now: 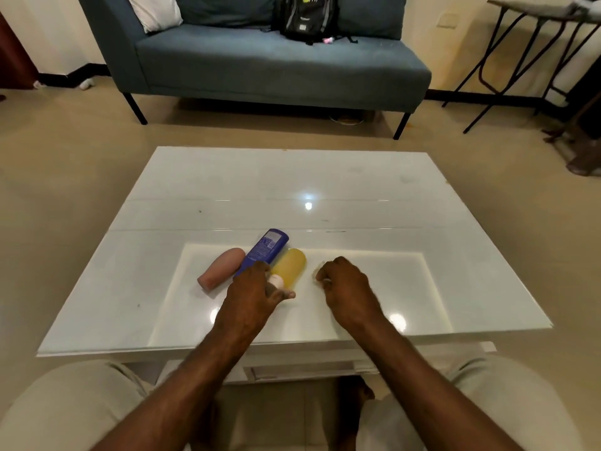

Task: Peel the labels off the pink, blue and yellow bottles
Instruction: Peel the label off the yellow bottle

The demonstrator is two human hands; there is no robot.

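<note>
Three bottles lie side by side on the white table (357, 196). The pink bottle (221, 268) is on the left and shows no label. The blue bottle (265, 249) in the middle shows a printed label on its upper side. On the right, the yellow bottle (291, 265) looks bare. My left hand (253, 291) covers the near ends of the blue and yellow bottles, with its thumb and fingers around the yellow bottle's white cap (277, 280). My right hand (344, 284) rests curled on the table just right of the yellow bottle; a small white bit shows at its fingertips.
The table's near edge (260, 345) runs just above my knees. A blue sofa (266, 66) with a black backpack (305, 17) stands beyond the table. A dark metal-legged side table (533, 43) is at the far right.
</note>
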